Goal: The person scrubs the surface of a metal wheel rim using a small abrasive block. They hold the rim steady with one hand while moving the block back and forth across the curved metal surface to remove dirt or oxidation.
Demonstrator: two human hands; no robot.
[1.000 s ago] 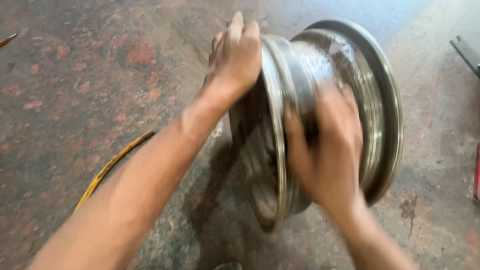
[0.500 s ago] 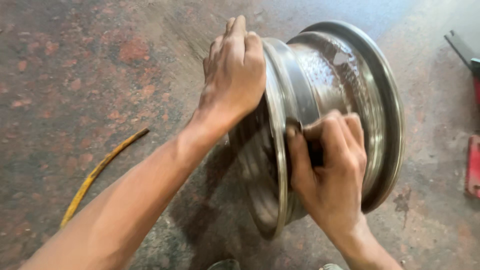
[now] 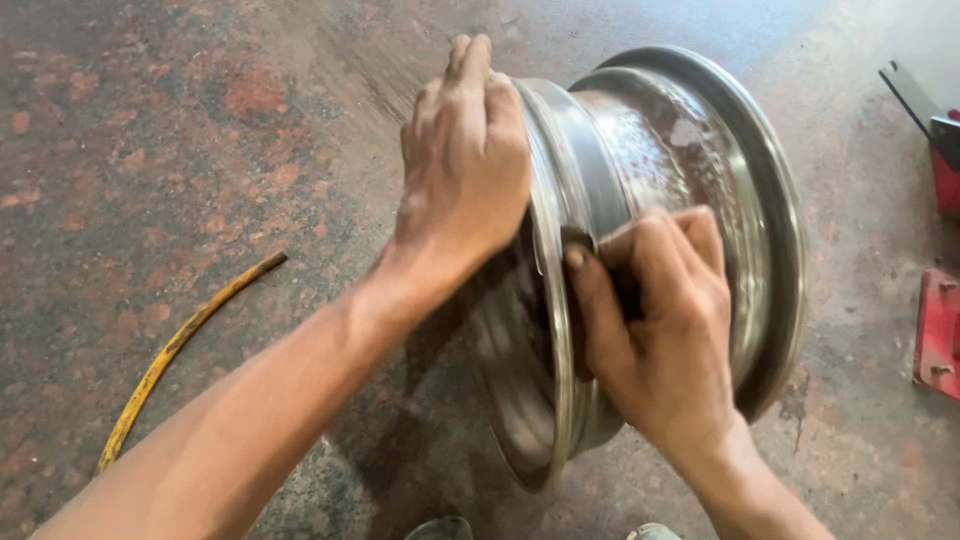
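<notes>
Standing on its edge on the stained floor (image 3: 150, 130), the bare metal wheel rim (image 3: 690, 150) is steadied from above by the left hand (image 3: 465, 160), which lies flat over the near flange with its fingers (image 3: 470, 60) draped across the top edge, closed onto the metal rather than clenched. The right hand (image 3: 665, 330) presses against the rim's barrel, its fingers curled tight around a small dark pad or cloth; too little of that piece shows to say which.

Compared with a second ago, the right hand has climbed from the lower middle of the barrel to a spot higher and closer to the near flange, while the left hand has kept its place on top. The rim has not rolled or leaned. That reads as a rubbing stroke working along the groove beside the flange, with dull, pitted patches on the barrel farther back not yet reached.

Edges and room: the near flange edge runs between the two hands and lies against the right thumb. Floor is open to the left, where only a yellow hose (image 3: 170, 355) lies well apart from the rim. On the right the space is tighter: red metal parts (image 3: 935, 330) lie near the far flange, with a dark bracket (image 3: 910, 95) above them. Shoe tips (image 3: 440, 528) sit just below the rim's base.
</notes>
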